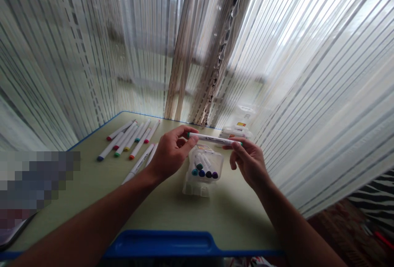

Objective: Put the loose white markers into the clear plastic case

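A white marker with green ends point(214, 139) is stretched level between my two hands, above the table. My left hand point(172, 148) pinches its left end between thumb and fingers. At the other end, my right hand point(248, 156) grips it near the tip. Just below the marker stands a clear plastic case point(220, 164), its lid folded down toward me. Several markers lie inside, their teal, blue, black and purple caps point(201, 173) facing me. Left of my left hand, several white markers point(123, 140) with coloured caps are spread on the table; my left hand partly hides the nearest ones.
The pale green table point(166, 222) has a blue rim and a blue tray point(163, 242) at its front edge. Another clear case point(235, 131) stands at the back right. Striped sheer curtains point(138, 53) hang close behind. A blurred-out item point(27, 189) lies at left.
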A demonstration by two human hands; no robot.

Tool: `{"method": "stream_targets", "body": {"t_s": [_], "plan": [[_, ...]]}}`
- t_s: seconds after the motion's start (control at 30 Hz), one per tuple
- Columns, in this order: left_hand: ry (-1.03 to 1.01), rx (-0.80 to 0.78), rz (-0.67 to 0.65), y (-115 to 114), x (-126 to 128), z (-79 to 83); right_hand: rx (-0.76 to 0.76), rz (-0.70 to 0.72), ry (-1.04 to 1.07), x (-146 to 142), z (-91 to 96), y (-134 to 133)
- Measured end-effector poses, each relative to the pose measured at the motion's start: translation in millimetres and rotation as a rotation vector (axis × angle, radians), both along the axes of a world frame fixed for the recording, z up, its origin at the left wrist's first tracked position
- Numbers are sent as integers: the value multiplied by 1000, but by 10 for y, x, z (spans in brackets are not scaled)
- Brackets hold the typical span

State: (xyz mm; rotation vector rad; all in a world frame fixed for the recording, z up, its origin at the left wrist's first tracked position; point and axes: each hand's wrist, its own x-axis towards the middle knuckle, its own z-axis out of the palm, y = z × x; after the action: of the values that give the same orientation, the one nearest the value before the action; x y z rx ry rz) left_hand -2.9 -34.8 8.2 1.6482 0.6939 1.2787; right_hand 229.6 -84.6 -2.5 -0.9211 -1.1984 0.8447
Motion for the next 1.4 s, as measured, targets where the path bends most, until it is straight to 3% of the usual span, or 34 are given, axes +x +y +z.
{"method": "stream_targets", "body": {"t_s": [0.37, 0.73, 1.1, 1.4], "plan": [[-30, -21, -5, 41, 14, -26, -11, 8, 23, 1, -15, 0], [66, 15, -35, -33, 7, 26, 1, -17, -23, 8, -38, -2], [-30, -32, -35, -36, 28, 39, -44, 34, 17, -49, 18, -34], [34, 26, -30, -48, 9, 38, -14, -26, -42, -7, -52, -10]]}}
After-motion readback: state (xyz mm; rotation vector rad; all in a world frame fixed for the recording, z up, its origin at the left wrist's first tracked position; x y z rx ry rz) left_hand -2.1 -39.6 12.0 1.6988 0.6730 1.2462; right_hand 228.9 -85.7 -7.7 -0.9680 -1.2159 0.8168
